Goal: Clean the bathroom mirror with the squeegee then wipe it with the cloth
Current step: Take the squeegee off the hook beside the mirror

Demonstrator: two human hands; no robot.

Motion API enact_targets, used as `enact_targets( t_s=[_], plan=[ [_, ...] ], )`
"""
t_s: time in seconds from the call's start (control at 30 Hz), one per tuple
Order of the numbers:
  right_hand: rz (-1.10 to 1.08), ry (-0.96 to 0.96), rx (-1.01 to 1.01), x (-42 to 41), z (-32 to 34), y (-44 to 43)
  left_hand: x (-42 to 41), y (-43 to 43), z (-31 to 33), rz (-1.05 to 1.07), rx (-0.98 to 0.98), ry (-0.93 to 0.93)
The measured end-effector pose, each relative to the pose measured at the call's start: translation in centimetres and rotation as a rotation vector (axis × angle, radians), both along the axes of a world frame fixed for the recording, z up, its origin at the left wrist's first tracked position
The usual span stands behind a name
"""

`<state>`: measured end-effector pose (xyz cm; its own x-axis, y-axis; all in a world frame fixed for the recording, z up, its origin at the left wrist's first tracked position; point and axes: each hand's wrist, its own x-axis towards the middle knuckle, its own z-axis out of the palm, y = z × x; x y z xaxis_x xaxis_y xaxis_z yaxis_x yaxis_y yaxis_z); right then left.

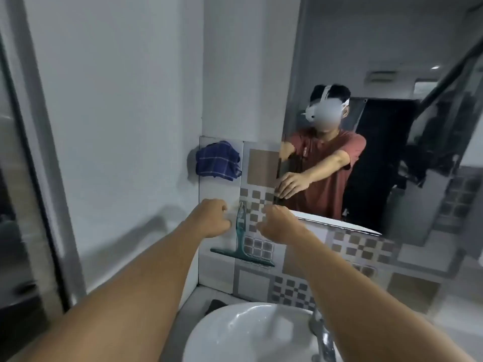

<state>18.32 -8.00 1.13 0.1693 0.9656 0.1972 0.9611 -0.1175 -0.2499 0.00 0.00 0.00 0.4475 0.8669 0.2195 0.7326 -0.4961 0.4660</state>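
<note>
A teal squeegee (241, 244) hangs from a hook on the tiled wall, handle up, blade at the bottom. A blue checked cloth (218, 160) hangs on the wall above and to its left. The mirror (366, 61) fills the upper right and reflects a person in a red shirt. My left hand (213, 218) is just left of the squeegee handle, fingers curled, holding nothing. My right hand (278, 223) is just right of the handle, fingers curled too. Neither hand clearly touches the squeegee.
A white sink (235, 333) sits below my arms, with a chrome tap (322, 335) at its right. Patterned tiles (300, 286) cover the wall under the mirror. A plain white wall and a dark door frame (34, 152) stand at the left.
</note>
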Motion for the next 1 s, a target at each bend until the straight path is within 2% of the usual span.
enact_targets(
  t_s=[0.33, 0.6, 0.8, 1.0],
  plan=[
    [-0.076, 0.197, -0.035, 0.2, -6.6, 8.7, 3.5, 7.1, -6.6, -0.016, -0.118, -0.192],
    [-0.150, 0.278, 0.089, 0.4, -9.6, 11.7, 6.6, 9.7, -9.9, 0.062, -0.191, -0.371],
    [-0.208, 0.499, 0.222, -0.1, -10.4, 12.1, 7.5, 10.3, -11.3, 0.090, -0.216, -0.553],
    [-0.160, 0.678, 0.325, -0.4, -10.4, 11.7, 7.2, 10.1, -11.5, 0.073, -0.228, -0.670]
  ],
)
